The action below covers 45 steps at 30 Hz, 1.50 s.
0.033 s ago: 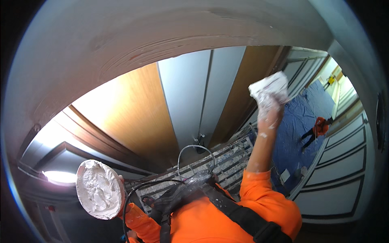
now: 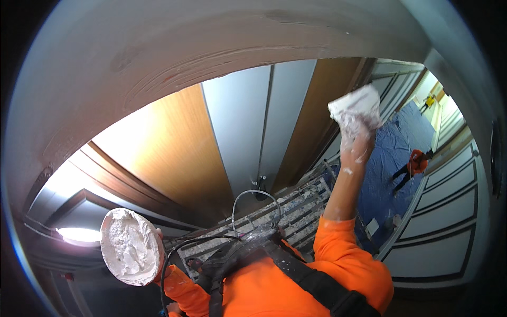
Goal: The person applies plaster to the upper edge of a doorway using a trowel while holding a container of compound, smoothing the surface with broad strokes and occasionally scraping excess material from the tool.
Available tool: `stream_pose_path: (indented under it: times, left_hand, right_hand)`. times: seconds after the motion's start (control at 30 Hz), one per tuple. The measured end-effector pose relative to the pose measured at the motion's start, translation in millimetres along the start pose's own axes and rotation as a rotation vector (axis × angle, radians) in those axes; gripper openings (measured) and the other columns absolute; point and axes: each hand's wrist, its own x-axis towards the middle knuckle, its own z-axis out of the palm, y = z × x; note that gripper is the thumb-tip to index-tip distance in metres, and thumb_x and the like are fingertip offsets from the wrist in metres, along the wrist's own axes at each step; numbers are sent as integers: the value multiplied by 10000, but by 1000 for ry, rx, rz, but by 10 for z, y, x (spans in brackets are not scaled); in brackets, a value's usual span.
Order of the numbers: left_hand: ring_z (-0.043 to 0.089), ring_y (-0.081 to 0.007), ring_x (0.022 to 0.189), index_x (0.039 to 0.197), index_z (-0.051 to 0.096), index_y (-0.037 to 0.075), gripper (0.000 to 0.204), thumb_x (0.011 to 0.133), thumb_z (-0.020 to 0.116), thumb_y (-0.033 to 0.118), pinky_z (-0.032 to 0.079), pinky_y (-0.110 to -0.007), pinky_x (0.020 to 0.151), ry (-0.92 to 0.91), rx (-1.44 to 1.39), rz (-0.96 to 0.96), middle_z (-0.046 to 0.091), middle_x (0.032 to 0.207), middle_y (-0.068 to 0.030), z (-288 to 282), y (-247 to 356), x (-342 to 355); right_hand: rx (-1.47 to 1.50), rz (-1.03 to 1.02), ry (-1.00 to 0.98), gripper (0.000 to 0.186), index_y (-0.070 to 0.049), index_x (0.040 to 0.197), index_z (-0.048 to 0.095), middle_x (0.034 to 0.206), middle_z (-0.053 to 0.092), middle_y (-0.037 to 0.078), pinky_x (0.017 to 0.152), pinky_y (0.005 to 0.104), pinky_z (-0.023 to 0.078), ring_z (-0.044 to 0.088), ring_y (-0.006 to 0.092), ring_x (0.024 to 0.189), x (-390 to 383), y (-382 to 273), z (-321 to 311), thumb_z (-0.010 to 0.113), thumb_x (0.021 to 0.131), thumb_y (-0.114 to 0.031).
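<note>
One round plaster board (image 2: 131, 246), heaped with white plaster, sits low on the left side of the view; the left hand (image 2: 158, 261) holds it from behind, so only a sliver of fingers shows at its right edge and the hold itself cannot be made out beyond that the board rests on that hand; the left sleeve, orange, bends up from the lower edge beneath it.

One flat white trowel (image 2: 356, 103), smeared with plaster, is raised high at the upper right; the right hand (image 2: 355, 138) is closed around its handle, fingers wrapped tight and flecked with white; the right forearm runs nearly straight up from the orange shoulder, elbow extended, the blade lying just under the curved pale ceiling (image 2: 211, 47), which carries faint swept marks; whether the blade touches the surface cannot be told.

Two wooden wall panels (image 2: 169, 153) flank one grey double door (image 2: 253, 132); one spattered scaffold platform (image 2: 285, 211) lies below the chest, with one thin wire loop above it; one blue floor sheet (image 2: 393, 158) spreads at the right; two other people stand well apart down the corridor, one in orange (image 2: 414, 165) on the sheet, one in yellow (image 2: 429, 100) farther off.
</note>
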Motion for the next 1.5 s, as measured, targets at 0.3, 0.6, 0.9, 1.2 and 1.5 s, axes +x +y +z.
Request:
stream_pose_path:
  times: [0.3,0.6,0.9,1.2,1.5]
  left_hand:
    - [273,-338,1387,1468,294,178,883,798,482,722,246,-543,1124,-146,67,39,296,1512,-105,-58,109,97]
    - [270,-332,1389,1469,289,178,881,799,487,716,238,-538,1127,-202,86,68,296,1513,-101,-65,109,169]
    - [266,-326,1391,1471,285,179,880,801,491,710,231,-533,1131,-236,78,98,295,1514,-97,-112,144,196]
    - [263,-320,1393,1473,280,179,878,802,495,704,223,-528,1134,-238,95,112,295,1515,-92,-123,139,256]
    - [260,-315,1395,1475,276,180,877,803,499,698,215,-523,1137,-255,107,117,295,1516,-88,-151,214,258]
  right_hand:
    - [-839,-318,104,342,30,1182,576,1062,656,134,876,294,456,623,214,965,641,-588,1005,509,875,-103]
    - [-916,-797,-307,332,-14,1186,595,1019,669,216,851,388,522,671,289,940,-274,-697,1523,539,863,-69]
    - [-870,-344,267,357,61,1160,568,1070,640,151,902,313,431,607,241,972,831,-951,1047,495,832,-58]
    - [-992,-810,-286,354,-30,1230,557,1062,649,215,858,375,520,667,292,931,-338,-756,1495,500,880,-31]
    - [-355,-242,292,381,28,1206,544,1116,604,115,890,311,432,582,222,987,1031,-834,837,477,833,-12]
